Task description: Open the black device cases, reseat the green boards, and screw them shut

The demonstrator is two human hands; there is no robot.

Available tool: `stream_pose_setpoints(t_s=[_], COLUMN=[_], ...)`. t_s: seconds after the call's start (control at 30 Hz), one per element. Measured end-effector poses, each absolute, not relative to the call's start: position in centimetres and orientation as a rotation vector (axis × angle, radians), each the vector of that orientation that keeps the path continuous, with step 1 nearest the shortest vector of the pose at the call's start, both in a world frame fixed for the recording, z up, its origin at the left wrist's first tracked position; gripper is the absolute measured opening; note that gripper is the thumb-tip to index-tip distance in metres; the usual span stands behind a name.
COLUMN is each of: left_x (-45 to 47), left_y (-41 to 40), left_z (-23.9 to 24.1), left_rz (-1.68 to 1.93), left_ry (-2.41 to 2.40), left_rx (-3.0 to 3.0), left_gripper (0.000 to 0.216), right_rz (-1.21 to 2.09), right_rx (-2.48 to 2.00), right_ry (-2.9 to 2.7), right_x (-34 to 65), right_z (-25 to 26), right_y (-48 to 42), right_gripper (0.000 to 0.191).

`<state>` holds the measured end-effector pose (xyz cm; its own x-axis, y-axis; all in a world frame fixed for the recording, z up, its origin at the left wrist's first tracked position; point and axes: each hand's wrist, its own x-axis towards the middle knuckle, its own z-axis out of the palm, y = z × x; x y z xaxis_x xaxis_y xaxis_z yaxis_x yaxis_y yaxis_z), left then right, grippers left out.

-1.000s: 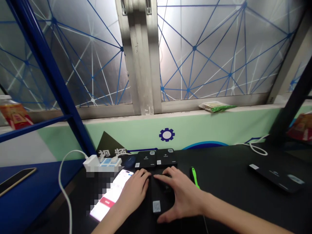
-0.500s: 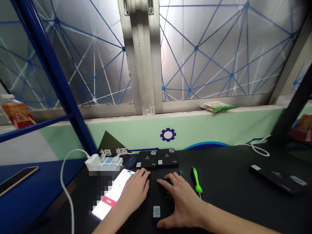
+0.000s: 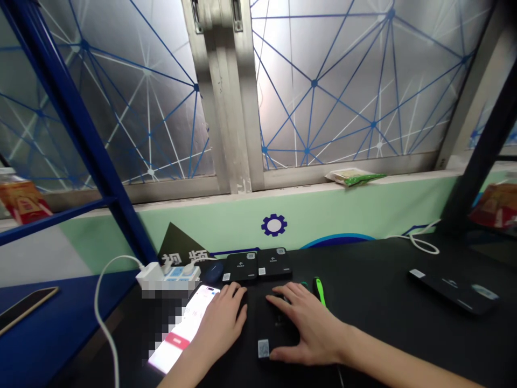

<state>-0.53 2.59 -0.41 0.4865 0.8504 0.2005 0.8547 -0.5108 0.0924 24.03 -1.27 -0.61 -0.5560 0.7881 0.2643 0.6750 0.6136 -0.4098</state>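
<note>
My left hand (image 3: 226,318) lies palm down with its fingers stretched out, over the right edge of a lit phone (image 3: 177,342) and the black tabletop beside it. My right hand (image 3: 305,323) is spread across a flat black box (image 3: 265,323) with a white code sticker (image 3: 263,348) at its near left corner. My right thumb rests close to that sticker, and the hand hides most of the box's right side. Beyond my right hand lies a green-handled screwdriver (image 3: 319,291), partly covered by the hand.
Two black boxes (image 3: 240,265) stand side by side near the wall. A white power strip (image 3: 177,275) with a charger and cable is at left, near a dark blue mouse-like object (image 3: 212,273). Another black box (image 3: 454,291) lies far right, below a white cable (image 3: 424,245).
My right hand has moved forward, now covering more of the screwdriver. The box under it sits slightly farther right. My left hand has hardly moved; the view has shifted a little.
</note>
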Motion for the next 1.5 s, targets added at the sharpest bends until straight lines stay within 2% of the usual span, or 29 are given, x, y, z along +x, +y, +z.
stream_pose_setpoints(t_s=[0.3, 0.73, 0.9, 1.1, 1.33, 1.5], left_x=[-0.6, 0.4, 0.2, -0.3, -0.5, -0.2], left_y=[2.7, 1.7, 1.6, 1.6, 1.9, 1.7], left_z=[-0.4, 0.4, 0.4, 0.4, 0.6, 1.2], left_rz=[-0.361, -0.586, -0.543, -0.459, -0.517, -0.531], left_ry=[-1.552, -1.414, -1.416, -1.445, -1.601, -1.692], left_rx=[-2.709, -2.91, -2.927, -2.995, -3.016, -3.001], left_gripper=[0.036, 0.033, 0.031, 0.051, 0.052, 0.053], right_rz=[0.361, 0.358, 0.38, 0.332, 0.349, 0.37], right_rx=[-1.089, -1.098, -1.069, -1.019, -1.031, -1.092], right_ry=[-2.486, -2.432, -2.417, -2.414, -2.38, -2.281], right_x=[26.8, 27.0, 27.1, 26.9, 27.1, 27.5], right_z=[-0.2, -0.7, -0.9, -0.7, -0.9, -1.7], right_y=[-0.7, -0.6, -0.3, -0.5, -0.7, -0.2], right_gripper=[0.094, 0.093, 0.091, 0.092, 0.097, 0.082])
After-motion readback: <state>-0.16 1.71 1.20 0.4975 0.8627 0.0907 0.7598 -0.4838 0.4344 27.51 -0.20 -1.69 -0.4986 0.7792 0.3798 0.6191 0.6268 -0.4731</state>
